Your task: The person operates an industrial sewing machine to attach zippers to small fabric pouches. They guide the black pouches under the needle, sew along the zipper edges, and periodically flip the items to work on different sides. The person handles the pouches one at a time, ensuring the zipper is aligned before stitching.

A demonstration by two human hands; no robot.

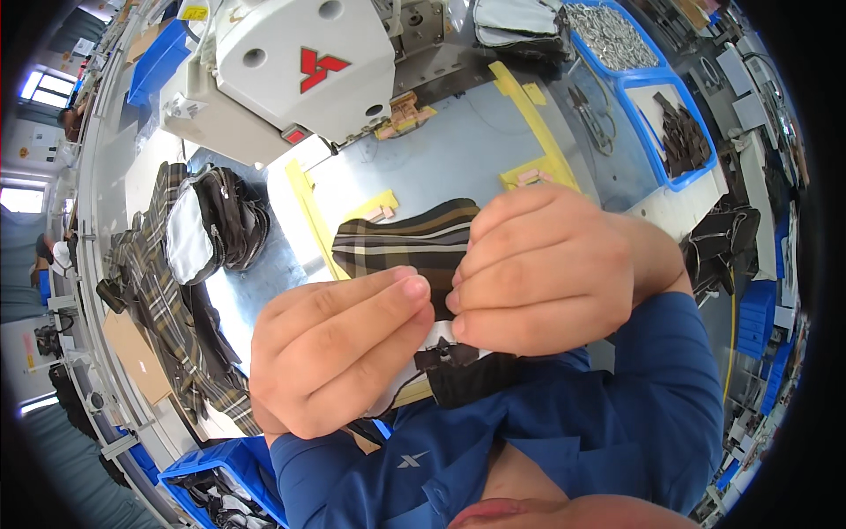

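Note:
A sewn piece of plaid fabric (397, 242), brown, black and grey, is held up in front of me. Below my fingers it continues into a white strip and a black cloth part (471, 379) with a small dark tab. My left hand (339, 353) is closed, its fingertips pinched at the near edge of the plaid fabric. Close beside it my right hand (551, 273) is also closed, fingers curled over the fabric's right edge. What lies between the fingertips is hidden. Just beyond stands a white sewing machine (295, 75) over a metal worktop (458, 141).
Yellow tape strips (524, 106) mark the worktop. Scissors (589, 119) lie to the right, near blue trays of metal parts (608, 35) and dark strips (683, 141). Stacked black-and-white pouches (216, 220) and plaid cloth (176, 326) lie left; a blue bin (207, 463) sits lower left.

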